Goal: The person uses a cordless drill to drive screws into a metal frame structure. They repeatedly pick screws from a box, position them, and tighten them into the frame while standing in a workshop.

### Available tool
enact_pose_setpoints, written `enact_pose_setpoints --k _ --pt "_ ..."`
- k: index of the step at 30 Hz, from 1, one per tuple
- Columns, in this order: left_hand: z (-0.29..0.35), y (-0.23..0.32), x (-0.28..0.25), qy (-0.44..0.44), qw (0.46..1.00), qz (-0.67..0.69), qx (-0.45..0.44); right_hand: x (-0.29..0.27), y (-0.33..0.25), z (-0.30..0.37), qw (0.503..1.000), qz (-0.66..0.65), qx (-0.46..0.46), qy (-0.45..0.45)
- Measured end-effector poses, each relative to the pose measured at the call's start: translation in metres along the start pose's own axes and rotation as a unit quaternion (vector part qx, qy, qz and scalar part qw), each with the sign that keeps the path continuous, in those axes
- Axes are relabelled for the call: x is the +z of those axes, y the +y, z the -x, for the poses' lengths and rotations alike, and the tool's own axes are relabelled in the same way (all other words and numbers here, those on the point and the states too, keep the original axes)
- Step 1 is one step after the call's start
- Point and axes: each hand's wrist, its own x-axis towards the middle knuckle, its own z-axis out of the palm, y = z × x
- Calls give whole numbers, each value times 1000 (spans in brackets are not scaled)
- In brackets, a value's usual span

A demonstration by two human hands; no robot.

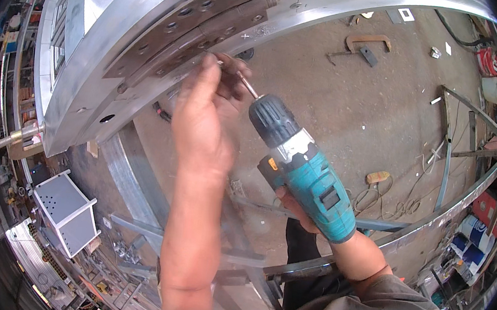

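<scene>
My right hand (298, 210) is wrapped round the grip of a teal and black cordless drill (320, 190), mostly hidden behind its body. The drill points up and left, and a slim driver bit (247, 85) sticks out of its black chuck. Just off the tip of the bit, the fingers of my left hand (204, 114) are pinched together; whatever small thing they hold is too blurred to name. Beyond these fingers lies a long brown steel hinge (191, 35) with a row of round holes, set against a silvery metal frame (95, 87).
A rusty C-clamp (366, 43) lies on the concrete floor (306, 64) at the far side. To the right stand angled steel bars (477, 109), with a yellow brush (377, 177) and thin cord nearby. A grey box-shaped frame (64, 208) stands at the lower left.
</scene>
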Motion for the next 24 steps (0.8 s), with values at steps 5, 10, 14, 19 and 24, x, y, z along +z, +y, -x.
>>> enact_pose_setpoints --k 5,10,14,19,24 --pt "11 -9 8 -3 997 41 -69 -23 3 15 900 -350 261 5" --pt "10 -11 9 -2 994 21 -110 -29 12 14 827 -495 267 8" --pt "11 -8 9 17 994 16 -107 -29 16 17 785 -552 282 0" --pt "10 -8 11 32 992 18 -122 -22 17 20 740 -610 282 -9" --pt "11 -7 11 47 991 26 -126 -18 16 18 700 -654 285 -10"
